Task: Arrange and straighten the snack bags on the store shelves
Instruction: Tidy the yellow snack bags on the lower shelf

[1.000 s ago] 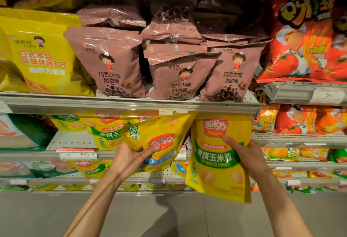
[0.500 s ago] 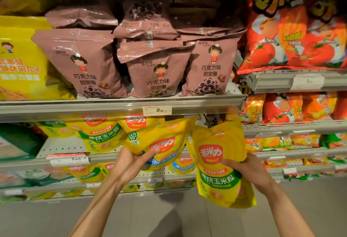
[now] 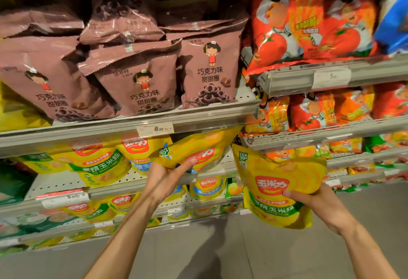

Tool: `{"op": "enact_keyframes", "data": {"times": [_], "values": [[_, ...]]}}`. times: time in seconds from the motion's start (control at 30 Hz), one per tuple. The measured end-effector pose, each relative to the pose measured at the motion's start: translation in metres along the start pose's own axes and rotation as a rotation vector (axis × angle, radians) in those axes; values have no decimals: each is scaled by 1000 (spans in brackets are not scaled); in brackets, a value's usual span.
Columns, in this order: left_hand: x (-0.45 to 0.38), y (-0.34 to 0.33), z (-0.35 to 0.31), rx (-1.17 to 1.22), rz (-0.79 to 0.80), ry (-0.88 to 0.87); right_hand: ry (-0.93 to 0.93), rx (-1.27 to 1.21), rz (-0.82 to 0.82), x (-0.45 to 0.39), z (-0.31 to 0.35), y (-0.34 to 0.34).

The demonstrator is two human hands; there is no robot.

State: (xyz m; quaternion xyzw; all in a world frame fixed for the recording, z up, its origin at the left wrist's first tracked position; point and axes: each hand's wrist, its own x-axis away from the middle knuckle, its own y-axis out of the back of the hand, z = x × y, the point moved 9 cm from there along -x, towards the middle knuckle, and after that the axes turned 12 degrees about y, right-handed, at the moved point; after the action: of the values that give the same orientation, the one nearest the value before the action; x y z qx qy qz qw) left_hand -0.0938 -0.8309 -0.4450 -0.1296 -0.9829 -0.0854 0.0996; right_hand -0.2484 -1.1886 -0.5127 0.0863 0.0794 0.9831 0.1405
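My left hand (image 3: 164, 180) holds a yellow corn-snack bag (image 3: 198, 150) tilted against the second shelf, thumb across its front. My right hand (image 3: 313, 201) grips another yellow corn-snack bag (image 3: 276, 181) out in the aisle, clear of the shelf, its top crumpled and leaning left. More yellow corn bags (image 3: 97, 164) stand on the second shelf at the left. Brown chocolate-ring bags (image 3: 136, 84) stand in an uneven row on the shelf above.
Red and orange tomato-snack bags (image 3: 309, 24) fill the right shelving unit. A metal shelf edge (image 3: 110, 133) with a price tag (image 3: 155, 128) runs just above my left hand. Green bags (image 3: 13, 181) sit at the far left. Grey floor lies below.
The right hand has pulled its yellow bag down and to the right, away from the shelf, and the bag has crumpled. The left hand keeps its bag at the shelf. The camera turned left.
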Motion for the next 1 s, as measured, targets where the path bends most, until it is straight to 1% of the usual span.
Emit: {"op": "enact_keyframes", "data": {"times": [0.07, 0.17, 0.23, 0.4, 0.6, 0.7, 0.87, 1.0], "values": [[-8, -6, -2, -29, 6, -4, 14, -17, 1, 1, 3, 1], [-24, -5, 5, -99, -29, 8, 43, -30, 0, -2, 9, -2], [-33, -11, 8, -153, -13, 29, 54, -27, -3, -7, 13, -6], [-48, -33, 4, -142, 47, 35, 73, -94, 30, -23, 19, -22], [-59, -53, -1, -139, 98, 31, 60, -113, 57, -38, 12, -30], [-62, -53, 1, -155, 83, 34, 70, -116, 48, -41, 14, -35], [-65, -52, 2, -242, 10, -15, 82, -120, 36, -42, 17, -38], [-60, -47, 3, -169, -22, -55, 97, -122, 31, -42, 20, -35]]}}
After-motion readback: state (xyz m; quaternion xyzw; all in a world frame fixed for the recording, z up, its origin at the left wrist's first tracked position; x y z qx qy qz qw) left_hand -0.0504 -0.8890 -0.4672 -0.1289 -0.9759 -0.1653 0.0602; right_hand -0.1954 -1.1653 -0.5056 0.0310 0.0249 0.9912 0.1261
